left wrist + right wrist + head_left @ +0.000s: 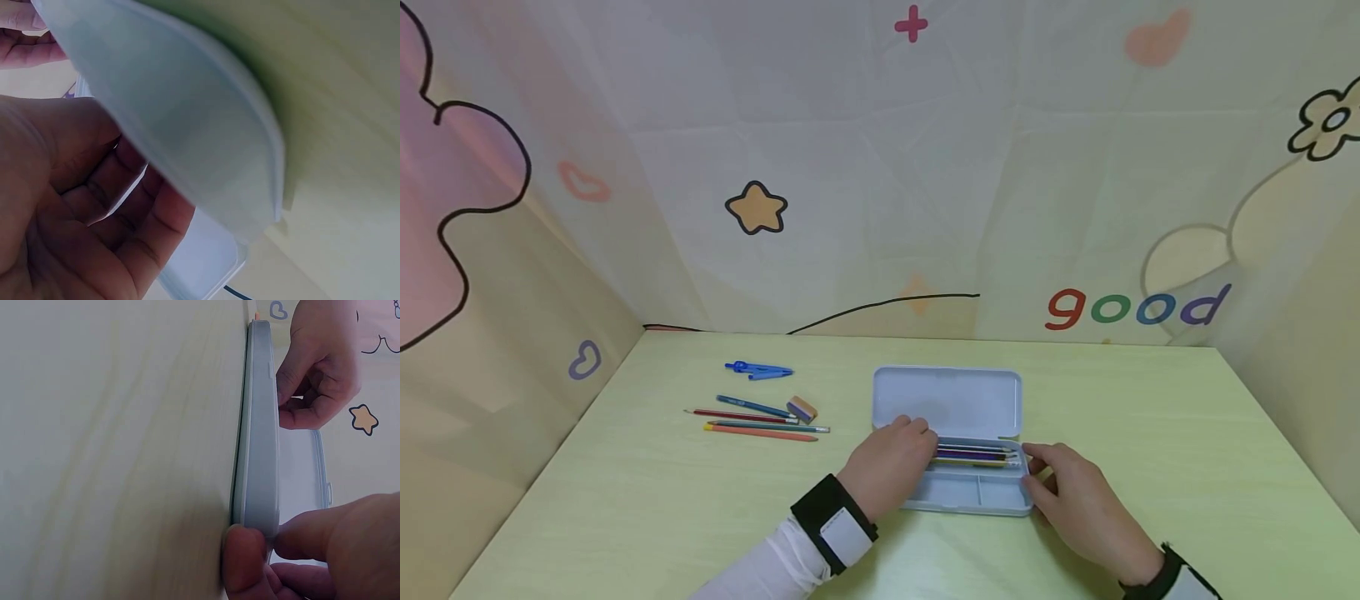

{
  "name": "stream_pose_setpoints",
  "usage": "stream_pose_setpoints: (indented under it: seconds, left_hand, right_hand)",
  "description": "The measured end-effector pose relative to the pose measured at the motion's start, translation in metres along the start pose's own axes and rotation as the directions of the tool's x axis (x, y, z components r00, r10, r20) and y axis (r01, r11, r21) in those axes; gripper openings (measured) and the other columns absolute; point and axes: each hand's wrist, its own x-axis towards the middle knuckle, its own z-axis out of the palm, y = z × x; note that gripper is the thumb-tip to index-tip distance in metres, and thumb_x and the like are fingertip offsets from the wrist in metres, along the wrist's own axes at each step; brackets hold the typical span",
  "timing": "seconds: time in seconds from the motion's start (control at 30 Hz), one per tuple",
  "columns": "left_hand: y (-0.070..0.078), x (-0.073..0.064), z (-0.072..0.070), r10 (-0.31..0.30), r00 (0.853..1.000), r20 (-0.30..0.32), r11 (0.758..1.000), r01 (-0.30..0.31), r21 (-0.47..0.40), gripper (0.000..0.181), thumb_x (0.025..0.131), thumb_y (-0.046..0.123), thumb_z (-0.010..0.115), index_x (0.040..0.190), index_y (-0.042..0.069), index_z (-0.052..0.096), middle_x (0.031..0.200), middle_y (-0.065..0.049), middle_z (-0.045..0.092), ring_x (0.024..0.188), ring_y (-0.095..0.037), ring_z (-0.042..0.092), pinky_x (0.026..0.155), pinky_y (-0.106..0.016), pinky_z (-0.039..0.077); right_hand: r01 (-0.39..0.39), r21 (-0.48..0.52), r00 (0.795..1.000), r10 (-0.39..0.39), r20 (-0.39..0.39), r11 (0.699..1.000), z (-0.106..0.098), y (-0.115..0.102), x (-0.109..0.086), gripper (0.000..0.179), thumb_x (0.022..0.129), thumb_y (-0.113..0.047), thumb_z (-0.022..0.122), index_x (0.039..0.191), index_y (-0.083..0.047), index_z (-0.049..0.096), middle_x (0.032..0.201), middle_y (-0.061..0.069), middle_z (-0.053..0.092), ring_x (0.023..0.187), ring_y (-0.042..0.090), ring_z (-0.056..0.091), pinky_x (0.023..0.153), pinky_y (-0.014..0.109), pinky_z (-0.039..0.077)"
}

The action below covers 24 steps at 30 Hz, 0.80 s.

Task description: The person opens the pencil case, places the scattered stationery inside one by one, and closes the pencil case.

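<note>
A light blue pencil case [942, 493] lies with its lid [947, 400] folded back on the table. Several pencils [973, 454] rest in its long rear compartment; the front one has a divider. Over the case's left half is my left hand [891, 467], fingers bent and reaching inside. Its fingertips are hidden by the case wall in both wrist views, so what they touch is unclear. My right hand [1071, 496] grips the case's right end, thumb and fingers about the corner, as the right wrist view shows.
Left of the case lie several loose pencils [760, 435], a blue pen-like stick [752, 406], an eraser [802, 408] and a blue compass [760, 369]. A printed cloth [850, 167] hangs behind the pale table [1150, 417].
</note>
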Motion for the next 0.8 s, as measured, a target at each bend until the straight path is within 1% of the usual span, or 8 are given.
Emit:
stream_pose_setpoints:
  seconds: [0.23,0.43,0.6,0.8]
  left_hand:
    - [0.0018,0.0015,0.0015,-0.003,1.000,0.000,1.000,0.003,-0.005,0.010,0.100,0.006,0.072,0.105,0.012,0.078,0.093,0.002,0.069,0.082,-0.012,0.062,0.073,-0.023,0.055]
    - [0.0020,0.0018,0.0036,0.003,1.000,-0.018,1.000,-0.003,-0.013,0.011,0.099,0.004,0.072,0.103,0.012,0.078,0.090,0.003,0.067,0.079,-0.012,0.061,0.070,-0.023,0.054]
    - [0.0014,0.0019,0.0044,0.007,1.000,-0.030,1.000,-0.008,-0.016,0.011,0.098,0.004,0.073,0.102,0.013,0.078,0.090,0.003,0.067,0.078,-0.012,0.060,0.069,-0.023,0.054]
    - [0.0010,0.0024,0.0043,0.004,1.000,-0.026,1.000,-0.005,-0.026,0.010,0.099,0.004,0.073,0.101,0.014,0.078,0.089,0.004,0.067,0.078,-0.011,0.060,0.069,-0.022,0.053]
  right_hand:
    - [-0.004,-0.006,1.000,0.004,-0.005,1.000,0.0003,0.0001,-0.0002,0.046,0.101,-0.002,0.070,0.143,0.010,0.056,0.109,0.009,0.061,0.073,0.013,0.061,0.060,0.026,0.054]
    - [-0.025,-0.014,1.000,0.025,0.008,1.000,-0.0002,-0.0012,0.0001,0.047,0.101,-0.002,0.069,0.144,0.010,0.055,0.108,0.009,0.061,0.071,0.014,0.060,0.061,0.026,0.053]
    - [-0.023,-0.005,1.000,0.024,0.013,1.000,-0.0006,-0.0019,0.0000,0.047,0.100,-0.001,0.069,0.144,0.010,0.055,0.108,0.010,0.060,0.071,0.015,0.060,0.060,0.026,0.054]
    - [-0.028,-0.004,1.000,0.028,0.013,1.000,-0.0004,-0.0025,0.0002,0.047,0.100,-0.002,0.069,0.144,0.010,0.055,0.109,0.010,0.060,0.071,0.015,0.060,0.060,0.026,0.054]
